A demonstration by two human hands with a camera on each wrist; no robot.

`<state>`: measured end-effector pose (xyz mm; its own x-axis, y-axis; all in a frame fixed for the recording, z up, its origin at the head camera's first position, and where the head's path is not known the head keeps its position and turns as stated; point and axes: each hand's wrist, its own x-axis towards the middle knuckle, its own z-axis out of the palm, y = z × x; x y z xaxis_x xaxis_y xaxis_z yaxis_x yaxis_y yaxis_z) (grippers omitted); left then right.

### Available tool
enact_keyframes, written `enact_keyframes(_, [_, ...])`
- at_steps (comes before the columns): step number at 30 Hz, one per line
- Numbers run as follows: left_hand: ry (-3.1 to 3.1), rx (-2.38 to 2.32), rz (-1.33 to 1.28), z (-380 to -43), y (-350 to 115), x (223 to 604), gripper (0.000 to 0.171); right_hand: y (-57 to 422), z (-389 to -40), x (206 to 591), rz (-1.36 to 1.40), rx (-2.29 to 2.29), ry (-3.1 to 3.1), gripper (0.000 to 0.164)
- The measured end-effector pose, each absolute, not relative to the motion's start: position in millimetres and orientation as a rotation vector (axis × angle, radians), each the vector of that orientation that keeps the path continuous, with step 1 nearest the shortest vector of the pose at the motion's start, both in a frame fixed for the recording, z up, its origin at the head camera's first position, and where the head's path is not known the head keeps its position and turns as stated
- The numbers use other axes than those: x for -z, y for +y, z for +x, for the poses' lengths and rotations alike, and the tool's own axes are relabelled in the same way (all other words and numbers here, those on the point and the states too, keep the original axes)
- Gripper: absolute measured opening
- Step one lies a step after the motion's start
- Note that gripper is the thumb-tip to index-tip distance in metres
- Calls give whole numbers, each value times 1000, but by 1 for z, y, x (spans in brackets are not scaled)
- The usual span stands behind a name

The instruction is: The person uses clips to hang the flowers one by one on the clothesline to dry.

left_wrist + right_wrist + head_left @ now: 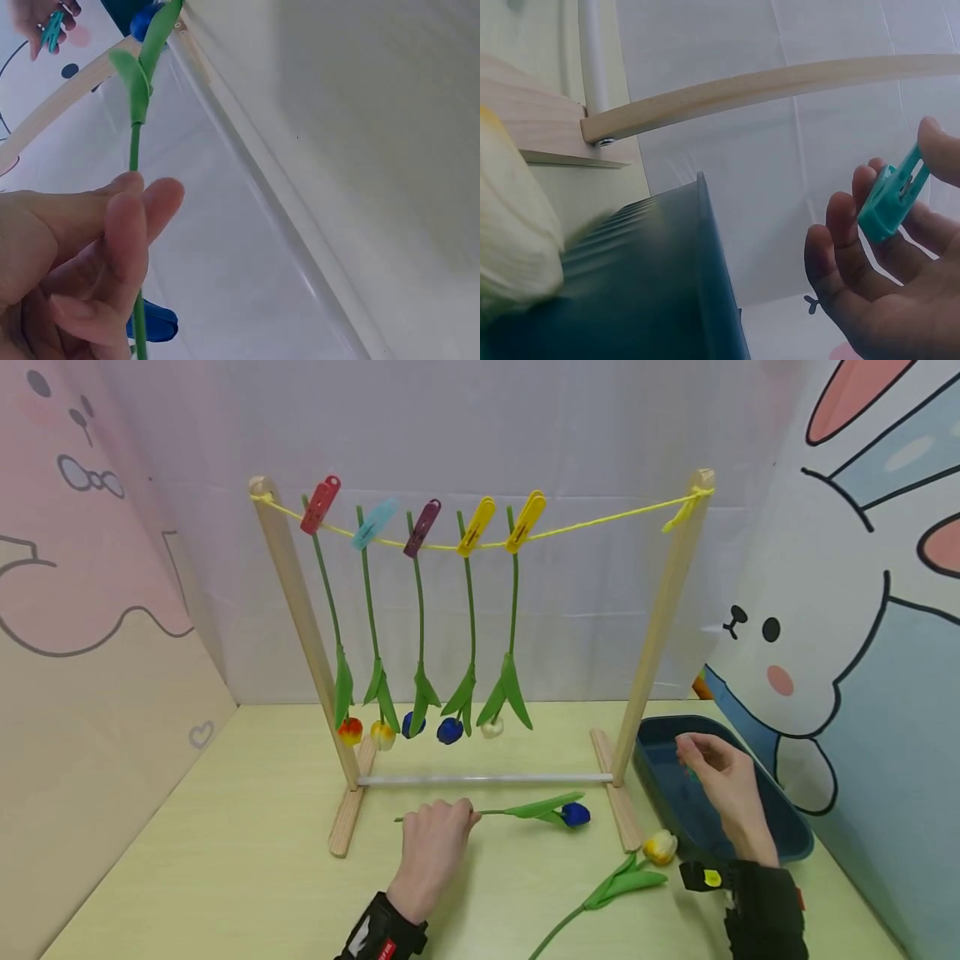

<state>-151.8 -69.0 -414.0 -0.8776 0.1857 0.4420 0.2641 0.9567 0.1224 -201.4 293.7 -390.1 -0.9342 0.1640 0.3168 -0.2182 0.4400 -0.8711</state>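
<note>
My left hand [437, 852] pinches the green stem of a blue artificial tulip [575, 815], its bloom pointing right, low in front of the rack. In the left wrist view the stem [135, 150] runs between thumb and fingers. Over the dark teal bin [675, 724], my right hand [723, 785] holds a turquoise clothespin [891, 199] between thumb and fingers. A yellow-and-white tulip [660, 847] lies on the table between the hands, its bloom beside the bin.
A wooden rack [667, 602] carries a yellow string [600, 526]. Several tulips hang bloom-down from it by a red clothespin [321, 505], a light blue one, a purple one and two yellow ones, mostly left of centre. Rabbit-printed panels [847, 635] flank the table.
</note>
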Motion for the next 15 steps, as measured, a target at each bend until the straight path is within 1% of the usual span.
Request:
enact_keyframes(3, [-2623,365,-348,-153,-70,414,19,294,-202,390,37,-1508,-2337,24])
enact_keyframes(7, [-2533,644,-404,-156,-71,413,11,293,-201,389,41,-1511,-2360,28])
enact_keyframes(10, [-2439,899,-414,-158,-72,413,5,293,-201,390,58,-1510,-2365,27])
enact_keyframes(13, [-2318,1082,-400,-161,-71,413,6,293,-200,391,69,-1509,-2360,23])
enact_keyframes(15, [-2227,1156,-400,-162,-71,414,8,293,-200,390,71,-1510,-2357,25])
